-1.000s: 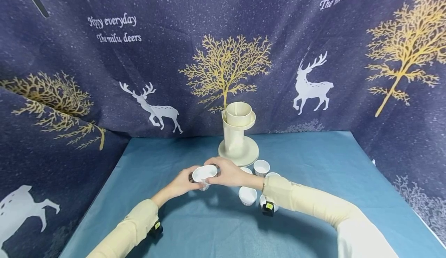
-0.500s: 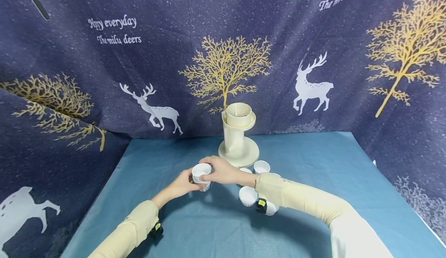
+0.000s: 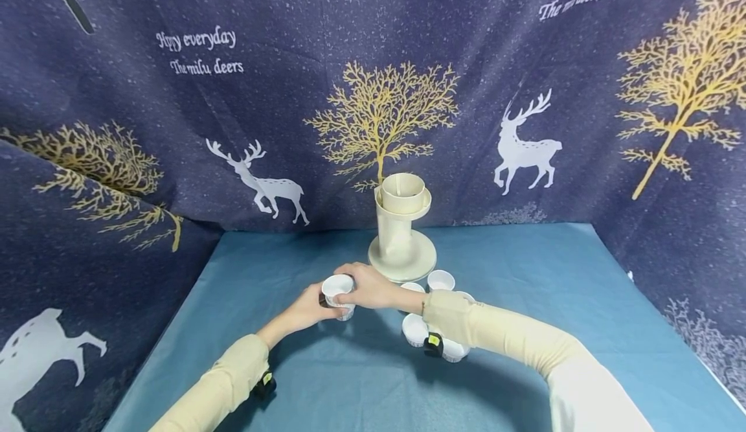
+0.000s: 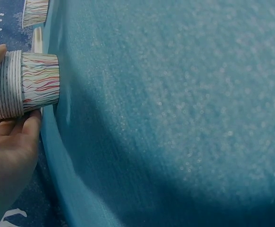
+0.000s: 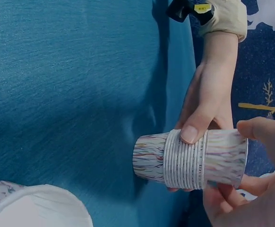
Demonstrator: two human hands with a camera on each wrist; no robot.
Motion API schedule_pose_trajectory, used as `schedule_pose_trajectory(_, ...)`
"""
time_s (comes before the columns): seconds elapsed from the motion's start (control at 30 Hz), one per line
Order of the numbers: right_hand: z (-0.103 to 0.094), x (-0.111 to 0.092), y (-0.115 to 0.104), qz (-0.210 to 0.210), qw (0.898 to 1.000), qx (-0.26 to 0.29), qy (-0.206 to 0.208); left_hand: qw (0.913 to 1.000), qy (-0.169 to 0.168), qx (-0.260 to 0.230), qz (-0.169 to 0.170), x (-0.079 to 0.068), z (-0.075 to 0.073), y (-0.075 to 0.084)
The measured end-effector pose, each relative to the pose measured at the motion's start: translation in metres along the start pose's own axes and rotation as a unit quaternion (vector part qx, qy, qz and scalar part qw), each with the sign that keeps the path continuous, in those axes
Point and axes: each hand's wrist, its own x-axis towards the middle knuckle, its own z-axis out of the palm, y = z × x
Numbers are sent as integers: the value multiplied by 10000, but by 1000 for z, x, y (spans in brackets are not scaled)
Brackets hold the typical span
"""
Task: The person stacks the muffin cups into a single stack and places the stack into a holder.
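My left hand (image 3: pixel 304 307) grips a stack of nested paper cups (image 5: pixel 184 161), white with wavy coloured lines, its thumb across the packed rims. At the stack's top sits one more paper cup (image 5: pixel 226 158), its rim standing well out beyond the others. My right hand (image 3: pixel 371 286) pinches this top cup near the rim, thumb on one side and fingers on the other. In the left wrist view, the stack's lowest cup (image 4: pixel 40 80) shows below the left fingers. From the head view the top cup's white inside faces up, and the hands hide much of the stack.
Several loose paper cups (image 3: pixel 415 329) stand on the blue cloth (image 3: pixel 361 380), partly under my right forearm. Behind the hands rises a cream stand (image 3: pixel 394 234) with a round base and a cream cylinder (image 3: pixel 402 192) in its ring. A patterned curtain hangs behind.
My right hand has moved slightly left with its cup, which now lines up over the stack in the left hand. The left hand has stayed nearly in place.
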Motion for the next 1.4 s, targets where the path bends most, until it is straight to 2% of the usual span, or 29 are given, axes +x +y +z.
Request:
schedule_pose_trajectory(0.2, 4, 4, 0, 177, 9997, -189, 40, 9999, 79, 59, -70, -1, 0, 2)
schedule_pose_trajectory(0.57, 14, 6, 2, 353, 9986, -398, -13, 10000, 4, -19, -71, -1, -1, 1)
schedule_pose_trajectory(0.87, 14, 6, 3, 668, 9957, -544, -328, 9991, 153, 361, -137, 1, -1, 3)
schedule_pose_trajectory(1.07, 14, 5, 3, 808, 9945, -519, -414, 9992, 98, 362, -160, 2, 0, 1)
schedule_pose_trajectory(1.4, 5, 4, 6, 314, 9968, -299, -670, 9995, 37, 228, -221, 3, -1, 4)
